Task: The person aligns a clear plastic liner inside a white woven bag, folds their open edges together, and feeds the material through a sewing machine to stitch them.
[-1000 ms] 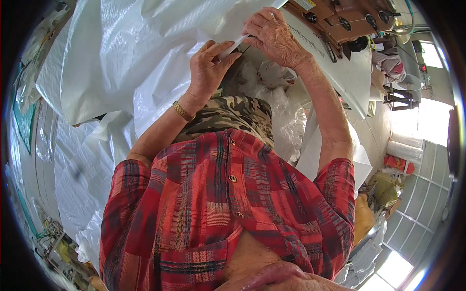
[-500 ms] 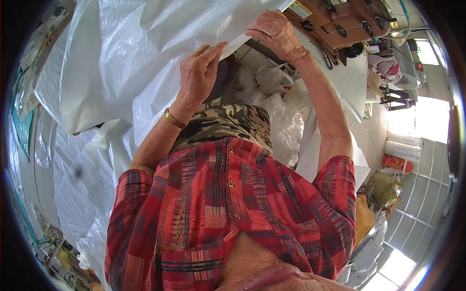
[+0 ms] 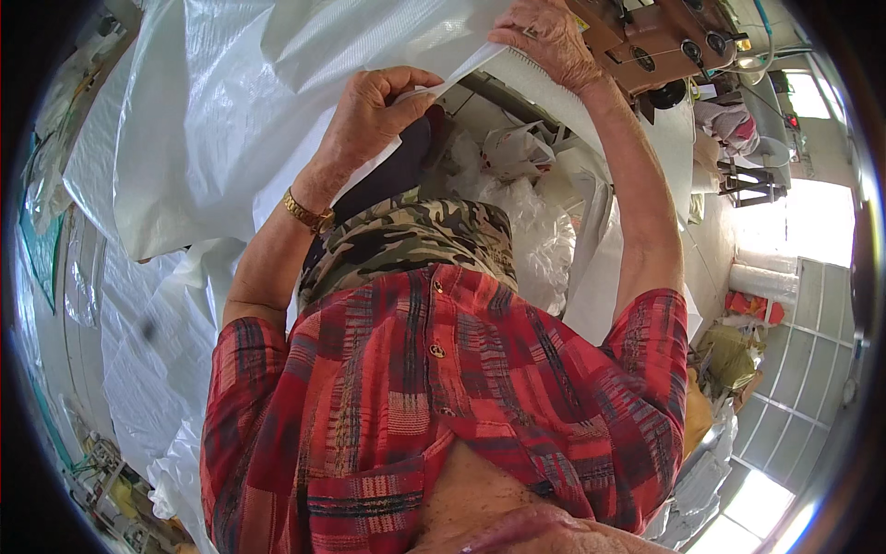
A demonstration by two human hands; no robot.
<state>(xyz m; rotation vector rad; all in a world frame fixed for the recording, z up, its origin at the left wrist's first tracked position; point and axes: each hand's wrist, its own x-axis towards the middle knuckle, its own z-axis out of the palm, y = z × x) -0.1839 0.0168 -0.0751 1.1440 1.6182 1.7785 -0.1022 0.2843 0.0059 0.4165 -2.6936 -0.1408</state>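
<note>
A large white woven plastic sheet (image 3: 212,120) spreads across the upper left and hangs in soft folds. My left hand (image 3: 374,109) pinches its near edge between thumb and fingers, with a gold watch (image 3: 307,214) on that wrist. Farther forward and to the right, my right hand (image 3: 546,42) has its fingers closed on the same edge, close beside the brown sewing machine (image 3: 651,46). Between the two hands the edge runs as a narrow, taut strip that looks folded. The fingertips of my right hand are partly hidden.
Crumpled clear plastic (image 3: 537,231) and a white bag (image 3: 517,150) lie below the work surface, beyond my lap. At the right are a dark stool (image 3: 752,182) and a plastic roll (image 3: 764,282). More white sheeting (image 3: 152,355) hangs down at the left.
My right hand has shifted right and slightly forward, while my left hand has moved a little left. The stretch of sheet edge between them is longer.
</note>
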